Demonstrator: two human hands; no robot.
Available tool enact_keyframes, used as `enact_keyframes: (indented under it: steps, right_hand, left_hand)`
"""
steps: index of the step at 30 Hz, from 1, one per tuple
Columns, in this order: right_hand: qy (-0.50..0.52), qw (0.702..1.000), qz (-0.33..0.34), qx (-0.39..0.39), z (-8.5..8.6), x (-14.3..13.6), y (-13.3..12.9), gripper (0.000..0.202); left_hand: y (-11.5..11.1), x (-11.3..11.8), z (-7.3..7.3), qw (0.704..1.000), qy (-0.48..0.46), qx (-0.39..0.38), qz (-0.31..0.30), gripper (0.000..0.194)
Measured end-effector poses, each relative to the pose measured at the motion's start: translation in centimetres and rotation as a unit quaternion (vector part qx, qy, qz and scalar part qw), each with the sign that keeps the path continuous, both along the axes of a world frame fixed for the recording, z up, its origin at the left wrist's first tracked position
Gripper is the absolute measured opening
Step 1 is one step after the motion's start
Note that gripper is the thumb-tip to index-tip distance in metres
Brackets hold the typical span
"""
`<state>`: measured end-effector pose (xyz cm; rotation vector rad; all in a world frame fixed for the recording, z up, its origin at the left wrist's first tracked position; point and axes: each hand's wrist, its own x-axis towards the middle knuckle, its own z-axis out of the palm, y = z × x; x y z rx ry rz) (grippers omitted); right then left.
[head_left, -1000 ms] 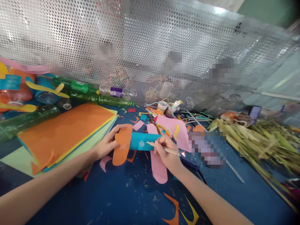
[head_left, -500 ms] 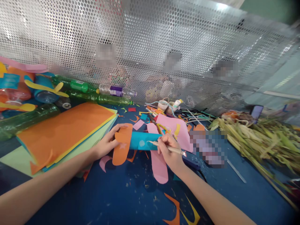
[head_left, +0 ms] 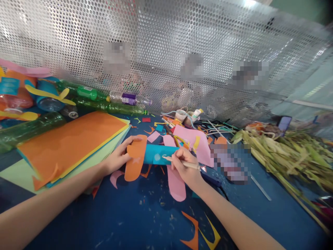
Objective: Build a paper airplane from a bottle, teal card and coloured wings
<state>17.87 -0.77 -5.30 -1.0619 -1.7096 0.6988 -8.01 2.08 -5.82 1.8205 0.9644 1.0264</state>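
Left hand: the left hand (head_left: 120, 155) grasps the left end of the blue roll (head_left: 152, 154), its fingertips partly hidden behind the orange strip (head_left: 135, 159); the hold seems to be on the roll's end, though the strip covers part of it.
Right hand: the right hand (head_left: 186, 166) is closed on a pale pen-like tool (head_left: 191, 164), whose tip points left at the roll's face.
Blue roll: lying crosswise between the hands, with a pale round mark on its front and a small light mark by the tip.
Strips: the orange one, bearing a faint star shape, crosses the roll's left end; a pink strip (head_left: 177, 185) crosses near its right end.
Paper stack: orange, yellow, blue and pale green sheets (head_left: 75, 142) on the left of the blue surface (head_left: 145, 222).
Scraps: a pink sheet (head_left: 204, 144) behind the right hand; orange (head_left: 194, 231) and yellow (head_left: 213, 234) cutouts in front.
Bottles: green (head_left: 114, 107) and clear with a purple label (head_left: 129, 99), by the perforated screen (head_left: 156, 52).
Far right: dry husks (head_left: 288, 159) and an upright phone (head_left: 284, 125).
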Motion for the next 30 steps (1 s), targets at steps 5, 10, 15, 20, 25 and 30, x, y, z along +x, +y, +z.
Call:
enact_keyframes:
  steps: [5,10,15,20,25,30]
  right_hand:
    - [0.01,1.0,0.0,-0.01,-0.03,-0.05,-0.02,0.028]
    - [0.015,1.0,-0.001,-0.01,-0.01,-0.06,-0.04,0.026]
    - [0.012,1.0,0.015,-0.012,0.05,-0.03,-0.05,0.027]
    - [0.008,1.0,0.001,-0.009,0.16,-0.15,-0.16,0.027]
    - [0.001,1.0,0.009,-0.013,0.28,-0.18,-0.31,0.027]
    - [0.005,1.0,0.0,-0.003,0.32,-0.14,-0.25,0.027]
  left_hand:
    - [0.04,-0.04,-0.11,1.0,0.014,0.02,0.007,0.047]
    - [-0.03,0.13,0.02,1.0,-0.004,0.002,0.003,0.042]
    - [-0.01,0.12,0.09,1.0,-0.001,-0.004,0.0,0.047]
    - [-0.02,0.13,0.16,1.0,0.006,-0.008,0.006,0.045]
    - [-0.2,0.37,0.72,1.0,0.0,-0.002,0.002,0.043]
    - [-0.05,0.17,0.38,1.0,0.005,0.004,0.004,0.043]
